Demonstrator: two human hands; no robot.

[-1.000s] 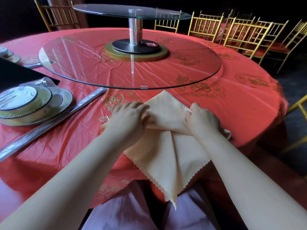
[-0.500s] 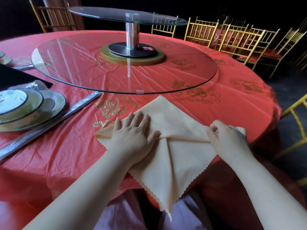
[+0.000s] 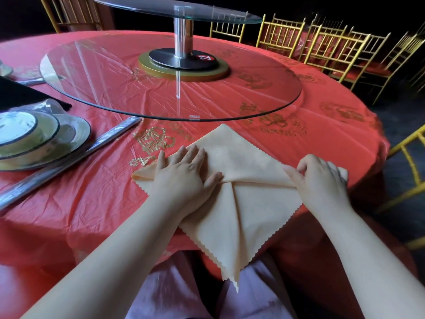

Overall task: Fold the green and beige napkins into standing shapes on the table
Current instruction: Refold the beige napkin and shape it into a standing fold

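Note:
A beige napkin [image 3: 239, 157] with scalloped edges lies folded in a diamond at the near edge of the round table with a red cloth [image 3: 333, 125]. Its lower point hangs over the table's edge toward my lap. My left hand [image 3: 184, 173] lies flat on the napkin's left part, fingers spread, pressing it down. My right hand [image 3: 319, 178] pinches the napkin's right corner along the horizontal fold. No green napkin is in view.
A large glass turntable [image 3: 264, 95] on a steel post fills the table's middle. Stacked wrapped plates and bowls [image 3: 34, 139] sit at the left, with wrapped chopstick packs [image 3: 69, 164] beside them. Gold chairs [image 3: 340, 49] ring the far right side.
My hands have moved apart from the napkin's middle: the left one opened flat on the left part, and the right one slid out to the right corner, drawing the fold flat.

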